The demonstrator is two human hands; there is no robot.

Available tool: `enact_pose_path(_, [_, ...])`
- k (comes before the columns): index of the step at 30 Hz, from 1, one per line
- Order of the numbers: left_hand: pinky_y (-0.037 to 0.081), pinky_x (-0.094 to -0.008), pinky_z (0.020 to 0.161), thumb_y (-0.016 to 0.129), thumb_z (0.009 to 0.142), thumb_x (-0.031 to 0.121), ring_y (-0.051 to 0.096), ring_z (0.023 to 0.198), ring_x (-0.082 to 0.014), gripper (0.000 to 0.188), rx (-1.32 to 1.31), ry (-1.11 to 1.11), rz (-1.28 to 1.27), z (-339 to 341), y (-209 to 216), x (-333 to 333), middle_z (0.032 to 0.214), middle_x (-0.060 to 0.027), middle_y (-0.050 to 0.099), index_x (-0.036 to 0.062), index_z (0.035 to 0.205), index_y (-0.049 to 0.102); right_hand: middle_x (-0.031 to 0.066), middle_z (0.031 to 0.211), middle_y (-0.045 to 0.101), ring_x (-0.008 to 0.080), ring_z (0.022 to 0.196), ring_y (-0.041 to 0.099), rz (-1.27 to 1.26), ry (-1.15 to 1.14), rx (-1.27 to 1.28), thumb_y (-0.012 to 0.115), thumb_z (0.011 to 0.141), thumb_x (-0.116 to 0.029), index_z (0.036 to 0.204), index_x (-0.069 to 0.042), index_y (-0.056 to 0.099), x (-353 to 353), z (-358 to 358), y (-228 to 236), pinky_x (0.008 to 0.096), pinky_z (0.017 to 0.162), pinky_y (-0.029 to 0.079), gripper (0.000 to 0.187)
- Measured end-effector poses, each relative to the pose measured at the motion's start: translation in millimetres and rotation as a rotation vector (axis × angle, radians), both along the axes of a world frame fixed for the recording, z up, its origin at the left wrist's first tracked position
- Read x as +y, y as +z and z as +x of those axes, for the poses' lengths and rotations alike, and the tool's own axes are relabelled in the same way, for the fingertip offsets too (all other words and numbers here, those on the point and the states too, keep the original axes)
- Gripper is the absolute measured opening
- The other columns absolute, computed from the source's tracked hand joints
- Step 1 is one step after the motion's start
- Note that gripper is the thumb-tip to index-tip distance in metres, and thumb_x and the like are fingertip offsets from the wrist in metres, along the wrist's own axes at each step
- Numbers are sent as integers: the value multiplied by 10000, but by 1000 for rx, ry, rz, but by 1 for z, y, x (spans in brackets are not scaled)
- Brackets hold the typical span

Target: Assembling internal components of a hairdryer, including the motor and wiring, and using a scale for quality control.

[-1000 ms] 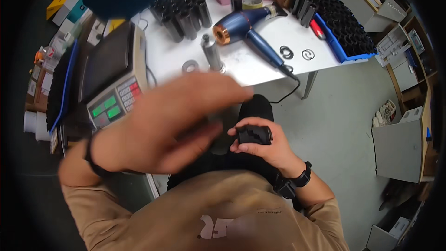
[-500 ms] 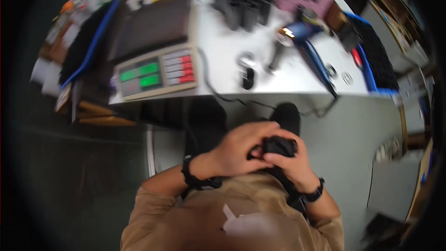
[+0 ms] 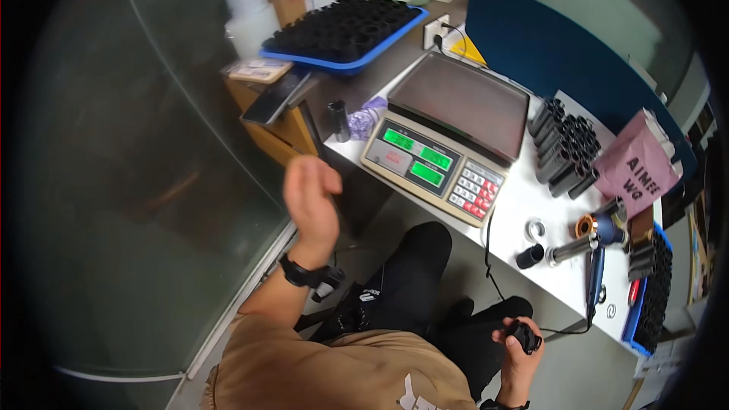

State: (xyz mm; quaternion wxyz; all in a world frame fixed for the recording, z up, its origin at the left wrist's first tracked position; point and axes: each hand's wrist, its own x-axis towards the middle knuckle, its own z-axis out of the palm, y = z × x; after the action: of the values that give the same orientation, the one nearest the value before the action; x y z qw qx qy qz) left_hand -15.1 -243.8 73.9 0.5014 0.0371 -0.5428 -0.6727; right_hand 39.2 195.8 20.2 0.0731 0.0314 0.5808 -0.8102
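My left hand (image 3: 313, 201) is raised off the left end of the white table, its fingers stretched upward and nothing visible in it. Closest to it, a black tube (image 3: 339, 121) stands upright at the table's corner beside a crumpled purple-and-white bag (image 3: 365, 118). Low on the right, above my leg, my right hand (image 3: 519, 353) is closed around a small black plastic part (image 3: 524, 336) with an uneven, notched edge. Its underside is hidden by my fingers. On the table past that hand, a short black cylinder (image 3: 530, 256) lies near a clear ring (image 3: 536, 228).
A scale (image 3: 431, 165) with green displays takes up the table's left part. Several black tubes (image 3: 566, 144) stand behind it, near a pink bag (image 3: 638, 163). A blue-handled hair dryer (image 3: 596, 273) lies right. Blue trays (image 3: 349, 67) of black parts flank the table; a cable hangs in front.
My hands have come apart: the left went up and left, the right kept the black part and moved lower right. The view has turned left, showing the left tray and the standing tube.
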Motion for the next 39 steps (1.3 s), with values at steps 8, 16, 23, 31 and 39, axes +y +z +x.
enact_pose_path(8, [560, -310, 763, 585, 1083, 311, 673, 807, -224, 322, 68, 3, 576, -1, 55, -120, 844, -84, 665, -6, 1130, 616, 209, 1115, 724, 308, 796, 757, 20, -59, 7, 907, 804, -157, 1277, 34, 605, -9, -6, 5, 406, 751, 663, 593])
enact_pose_path(16, [602, -328, 764, 668, 1032, 223, 727, 824, -233, 212, -273, -157, 472, -6, 42, -168, 965, -135, 745, 27, 1112, 650, 214, 1123, 720, 312, 812, 757, 2, -65, 11, 875, 828, -117, 1287, 29, 599, -16, -5, 0, 411, 762, 672, 555])
enact_pose_path(23, [641, -385, 806, 609, 1010, 89, 750, 958, -286, 399, -56, -373, 373, 28, 33, -79, 1173, -160, 710, 1, 1390, 522, 219, 1097, 728, 316, 808, 768, -2, -106, -21, 911, 802, -138, 1247, 48, 610, -20, -1, 3, 424, 769, 672, 568])
enact_pose_path(31, [644, -457, 701, 553, 966, 11, 739, 1055, -388, 700, -138, -554, 332, 42, 31, -33, 1336, -192, 620, 170, 1585, 267, 223, 1109, 726, 324, 819, 767, -4, -108, -6, 898, 815, -127, 1265, 42, 602, -16, 1, -6, 424, 769, 671, 565])
enact_pose_path(39, [581, -375, 621, 508, 965, 48, 727, 1073, -410, 680, -168, -482, 336, 41, 18, -31, 1359, -210, 602, 191, 1583, 262, 221, 1136, 713, 324, 843, 761, 22, -112, -3, 881, 837, -127, 1282, 34, 594, -8, 5, -18, 420, 787, 663, 554])
